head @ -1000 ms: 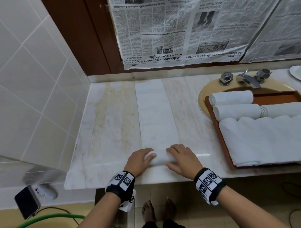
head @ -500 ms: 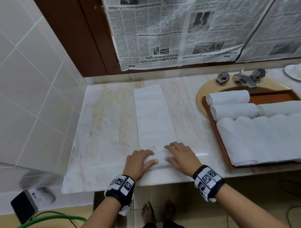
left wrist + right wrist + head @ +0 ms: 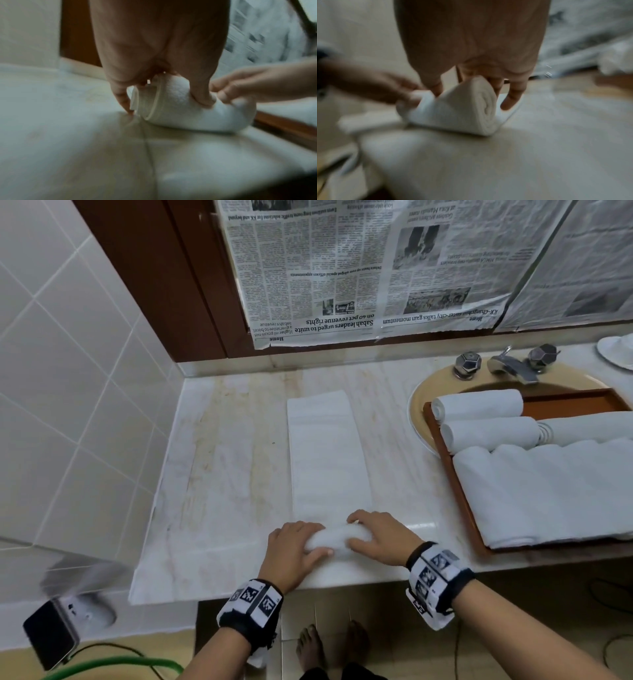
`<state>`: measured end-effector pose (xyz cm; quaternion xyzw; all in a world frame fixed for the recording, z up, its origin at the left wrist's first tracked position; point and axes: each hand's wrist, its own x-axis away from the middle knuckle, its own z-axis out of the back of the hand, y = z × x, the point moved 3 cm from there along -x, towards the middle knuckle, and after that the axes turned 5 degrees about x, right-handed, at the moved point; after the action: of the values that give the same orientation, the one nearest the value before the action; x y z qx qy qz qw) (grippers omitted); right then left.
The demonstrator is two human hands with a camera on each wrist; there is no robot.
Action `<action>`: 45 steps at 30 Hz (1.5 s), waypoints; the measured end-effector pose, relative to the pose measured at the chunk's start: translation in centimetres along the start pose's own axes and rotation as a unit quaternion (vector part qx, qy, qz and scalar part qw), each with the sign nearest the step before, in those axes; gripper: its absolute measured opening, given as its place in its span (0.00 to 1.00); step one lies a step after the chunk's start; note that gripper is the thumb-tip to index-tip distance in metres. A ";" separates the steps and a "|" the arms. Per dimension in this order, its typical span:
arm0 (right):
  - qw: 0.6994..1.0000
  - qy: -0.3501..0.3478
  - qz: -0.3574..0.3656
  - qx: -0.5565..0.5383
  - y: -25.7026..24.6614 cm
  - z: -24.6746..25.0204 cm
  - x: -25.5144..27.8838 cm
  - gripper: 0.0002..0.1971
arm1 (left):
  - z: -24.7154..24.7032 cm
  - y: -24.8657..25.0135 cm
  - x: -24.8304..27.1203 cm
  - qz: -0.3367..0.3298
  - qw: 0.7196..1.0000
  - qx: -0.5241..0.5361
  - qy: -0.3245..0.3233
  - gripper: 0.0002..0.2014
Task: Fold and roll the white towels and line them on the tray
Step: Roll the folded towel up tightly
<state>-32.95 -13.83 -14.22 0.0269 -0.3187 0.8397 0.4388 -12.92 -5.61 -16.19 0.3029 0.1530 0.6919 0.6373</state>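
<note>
A long folded white towel [image 3: 327, 453] lies lengthwise on the marble counter [image 3: 222, 474]. Its near end is wound into a short thick roll [image 3: 337, 537] [image 3: 188, 112] [image 3: 462, 112]. My left hand [image 3: 294, 549] [image 3: 163, 88] grips the roll's left end, fingers over the top and thumb on the near side. My right hand [image 3: 380, 537] [image 3: 471, 67] grips the right end the same way. The wooden tray [image 3: 455, 484] sits at the right over the sink. It carries two rolled towels [image 3: 479, 405] [image 3: 489, 434], a third roll beside them and a stack of unrolled white towels [image 3: 548, 491].
A tiled wall [image 3: 68, 371] bounds the counter on the left. Newspaper [image 3: 359, 268] covers the back wall. Tap and handles [image 3: 507, 364] stand behind the beige sink [image 3: 419, 405]. A white dish [image 3: 616, 352] is at far right. A phone [image 3: 48, 635] and a green hose [image 3: 120, 664] lie below left.
Both hands have pushed the roll away from the counter's front edge, and it has grown thicker. The flat part of the towel is shorter.
</note>
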 end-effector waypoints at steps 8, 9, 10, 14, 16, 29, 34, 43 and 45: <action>0.984 0.064 0.080 0.142 -0.5 -1.1 0.3 0.28 | 0.9 0.2 -1.0 0.033 0.997 -0.014 -0.066 0.38; 0.994 0.036 0.057 0.091 -0.4 -0.7 -0.1 0.27 | 1.0 0.3 -0.7 0.023 0.997 -0.044 -0.050 0.38; 0.999 0.013 0.035 0.039 -0.5 -0.2 -0.4 0.26 | 1.0 0.4 -0.4 0.011 0.997 -0.061 -0.035 0.37; 0.995 -0.062 -0.032 -0.072 -0.6 0.8 -1.4 0.23 | 0.5 0.3 0.4 0.005 0.999 -0.040 -0.001 0.34; 0.994 -0.067 -0.058 -0.059 -0.5 0.6 -1.4 0.25 | 0.1 0.2 0.7 -0.007 0.998 -0.069 0.001 0.34; 0.996 0.025 0.044 0.075 -1.7 0.3 0.0 0.23 | 1.5 0.9 -1.1 0.036 0.999 0.001 -0.033 0.32; 0.999 -0.040 0.009 -0.004 -1.0 1.7 -1.0 0.21 | 1.5 0.8 -1.3 0.014 0.999 0.014 -0.035 0.33; 0.975 0.048 0.053 0.211 -0.8 -0.8 0.2 0.31 | 1.4 0.8 -2.1 0.065 0.993 0.071 -0.069 0.36; 0.988 -0.009 0.025 0.155 -0.8 0.0 -0.6 0.28 | 1.2 1.5 -1.2 0.019 0.999 -0.021 -0.037 0.35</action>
<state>-32.00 -13.95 -14.04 0.0942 -0.1889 0.8895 0.4052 -13.37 -7.24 -14.58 0.3176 0.1094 0.6951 0.6356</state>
